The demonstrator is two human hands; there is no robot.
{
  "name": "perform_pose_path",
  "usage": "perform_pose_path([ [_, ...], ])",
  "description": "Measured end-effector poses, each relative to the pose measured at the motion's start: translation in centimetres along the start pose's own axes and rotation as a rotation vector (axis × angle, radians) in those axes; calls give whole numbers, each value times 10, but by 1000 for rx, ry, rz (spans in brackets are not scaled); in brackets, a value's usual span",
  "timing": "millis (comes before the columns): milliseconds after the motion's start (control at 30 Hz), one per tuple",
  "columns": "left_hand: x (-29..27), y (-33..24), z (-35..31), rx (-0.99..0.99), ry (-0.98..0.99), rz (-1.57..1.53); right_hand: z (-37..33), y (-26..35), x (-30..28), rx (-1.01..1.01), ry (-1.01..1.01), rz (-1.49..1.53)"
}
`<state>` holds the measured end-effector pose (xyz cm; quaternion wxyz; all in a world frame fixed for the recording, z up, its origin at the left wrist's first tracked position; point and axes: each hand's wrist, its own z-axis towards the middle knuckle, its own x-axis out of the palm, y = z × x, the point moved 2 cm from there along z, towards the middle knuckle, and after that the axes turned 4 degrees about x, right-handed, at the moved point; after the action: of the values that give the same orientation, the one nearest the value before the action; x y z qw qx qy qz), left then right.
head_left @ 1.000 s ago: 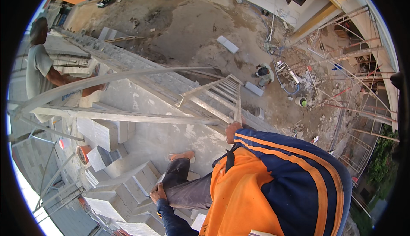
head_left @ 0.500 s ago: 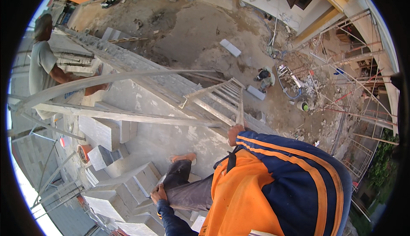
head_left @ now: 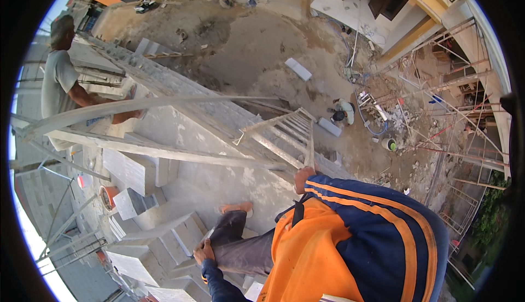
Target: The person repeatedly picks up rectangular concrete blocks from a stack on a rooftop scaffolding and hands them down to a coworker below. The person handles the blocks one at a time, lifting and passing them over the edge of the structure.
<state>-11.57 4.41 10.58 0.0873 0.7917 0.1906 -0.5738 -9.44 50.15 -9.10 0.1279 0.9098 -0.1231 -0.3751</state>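
Note:
My right hand (head_left: 304,179) is closed around the near end of a rail of a wooden ladder (head_left: 291,126). The ladder slopes down past the slab edge toward the ground below. My left hand (head_left: 204,252) is beside my bent leg, by the knee, with its fingers curled. A thin pale shape shows at its fingertips, too small to make out. Close to that hand lie stacked light grey blocks (head_left: 186,235). My sandalled foot (head_left: 237,208) rests on the concrete slab (head_left: 210,184).
A person in a grey shirt (head_left: 59,83) sits at the far left. Long wooden poles (head_left: 164,148) cross the slab. Another person (head_left: 343,112) bends below, beside a pale block (head_left: 329,127). Scaffolding (head_left: 459,110) stands at right. An orange-brown bucket (head_left: 109,197) stands near the blocks.
The view has shifted slightly. The person below has changed posture, bending beside the pale block. Both my hands keep their places, the right still on the ladder.

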Motion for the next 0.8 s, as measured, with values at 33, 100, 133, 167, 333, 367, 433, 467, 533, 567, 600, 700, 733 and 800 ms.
perform_pose_path([
  [33,0,0,1,15,-8,-15,-2,1,0,-16,-33,-6],
  [100,1,2,1,-31,-6,-11,-3,1,-3,-46,-122,-37],
  [133,2,2,2,-27,-25,-38,-3,0,-5,-59,-172,-56],
  [167,3,2,3,-47,-30,17,-4,1,-6,-68,-207,-69],
  [333,3,-3,4,-111,-57,34,-9,-5,-9,61,-177,144],
  [367,1,-5,2,-114,-47,7,-10,-8,-8,110,-168,227],
  [433,-2,-8,-1,-120,-41,-2,-11,-14,-2,195,-159,339],
  [467,-4,-10,-1,-127,-44,-9,-10,-17,1,228,-159,357],
  [533,-6,-12,-2,-140,-48,-24,-4,-23,8,264,-149,246],
  [567,-7,-13,-3,-122,-72,17,-1,-24,12,261,-190,257],
  [600,-8,-14,-3,-105,-96,62,3,-24,17,241,-174,217],
  [700,-12,-13,-1,-123,-78,35,11,-26,29,223,-151,206],
  [733,-13,-12,0,-138,-57,-7,13,-27,33,221,-146,214],
  [800,-16,-13,2,-130,-42,-25,15,-29,37,237,-184,227],
])
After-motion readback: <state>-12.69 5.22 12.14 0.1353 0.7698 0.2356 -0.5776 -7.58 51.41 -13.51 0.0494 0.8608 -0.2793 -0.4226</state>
